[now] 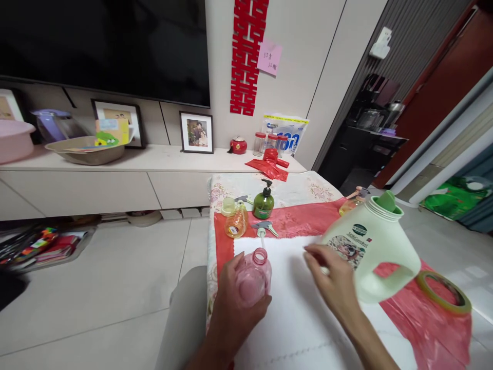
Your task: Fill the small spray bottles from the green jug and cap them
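Note:
My left hand (242, 313) is wrapped round a clear pink bottle (252, 280), which leans over the white sheet with its uncapped neck upward. My right hand (335, 277) is curled, thumb and fingertips drawn close together, in front of a big pale green jug (362, 241) with a handle. A small pale bit shows between those fingers; I cannot make out what it is. Just beyond the pink bottle lies a grey-green spray head (265, 229). Behind that stand an amber bottle (236, 223) and a dark green pump bottle (264, 203).
A white sheet (296, 318) lies over red plastic (419, 318) on the flowered tablecloth (292, 187). A roll of tape (442, 292) rests at the right. Another amber bottle (352, 204) stands behind the jug. A low cabinet (162, 160) holds picture frames and jars.

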### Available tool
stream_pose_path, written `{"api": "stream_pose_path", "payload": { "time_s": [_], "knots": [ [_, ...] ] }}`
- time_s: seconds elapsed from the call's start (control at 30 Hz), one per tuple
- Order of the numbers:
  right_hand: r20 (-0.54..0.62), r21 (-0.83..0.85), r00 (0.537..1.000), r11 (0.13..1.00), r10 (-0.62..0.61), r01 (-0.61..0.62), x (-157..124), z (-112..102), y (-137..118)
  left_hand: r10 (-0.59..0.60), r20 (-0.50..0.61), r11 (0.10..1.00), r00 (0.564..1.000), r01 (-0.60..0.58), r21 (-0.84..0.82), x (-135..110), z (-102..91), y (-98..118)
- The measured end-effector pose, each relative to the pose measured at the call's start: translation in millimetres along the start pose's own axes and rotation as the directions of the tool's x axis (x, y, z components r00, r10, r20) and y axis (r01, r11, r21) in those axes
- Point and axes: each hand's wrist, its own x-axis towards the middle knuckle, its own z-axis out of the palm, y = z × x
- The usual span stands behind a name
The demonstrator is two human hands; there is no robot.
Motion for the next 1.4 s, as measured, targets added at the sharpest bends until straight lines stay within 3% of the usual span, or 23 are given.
{"api": "stream_pose_path", "payload": {
  "time_s": [0.1,0.2,0.3,0.37,0.47,0.6,0.7,0.77,0.9,0.97,1.03,1.23,1.4],
  "knots": [
    [0.181,-0.093,0.983,0.996,0.034,-0.017,55.7,58.9,-22.2,-0.059,-0.007,0.997,0.998,0.058,-0.054,-2.9,-4.2,-4.0],
    [0.259,-0.188,0.955,0.978,0.142,-0.094,91.9,102.8,-40.4,-0.077,-0.017,0.994,0.997,0.076,-0.077,-1.9,-7.1,-4.1],
    [0.286,-0.203,0.934,0.966,0.213,-0.158,103.3,127.2,-53.1,-0.08,-0.022,0.994,0.997,0.078,-0.073,2.5,-8.3,-4.6],
    [0.287,-0.186,0.925,0.962,0.248,-0.2,104.2,131.4,-54.9,-0.09,-0.03,0.995,0.996,0.088,-0.056,6.4,-8.3,-5.2],
    [0.279,-0.104,0.921,0.962,0.272,-0.253,102.6,117.0,-47.3,-0.099,-0.034,0.994,0.995,0.097,-0.044,11.4,-7.2,-4.8],
    [0.203,0.198,0.959,0.95,0.2,-0.24,94.4,60.3,-32.8,-0.057,-0.012,0.997,0.998,0.057,-0.046,15.4,-3.7,-0.3],
    [0.086,0.485,0.989,0.862,0.119,-0.146,80.8,4.1,-33.5,-0.036,0.068,0.999,0.997,0.039,-0.035,16.2,4.2,4.5],
    [0.001,0.592,0.996,0.802,0.094,-0.076,68.9,-29.1,-41.4,-0.024,0.111,0.999,0.994,0.028,-0.036,15.4,13.9,7.2],
    [-0.204,0.753,0.976,0.649,0.07,0.111,47.2,-68.2,-62.3,0.034,0.106,0.999,0.994,-0.031,-0.032,9.7,39.2,11.5],
    [-0.253,0.8,0.965,0.576,0.068,0.169,40.3,-75.5,-67.4,0.085,0.112,0.996,0.99,-0.083,-0.022,5.5,49.2,14.6],
    [-0.24,0.813,0.969,0.557,0.057,0.168,35.6,-77.9,-65.7,0.124,0.126,0.992,0.984,-0.124,-0.007,1.4,55.5,18.8],
    [-0.066,0.749,0.998,0.661,0.006,0.045,17.5,-61.3,-34.3,0.152,0.172,0.988,0.973,-0.152,-0.01,-6.5,60.7,35.6],
    [0.098,0.753,0.995,0.655,-0.014,-0.065,-4.1,-37.9,-10.6,0.136,0.233,0.991,0.963,-0.135,-0.022,-8.9,61.8,51.1]
  ]
}}
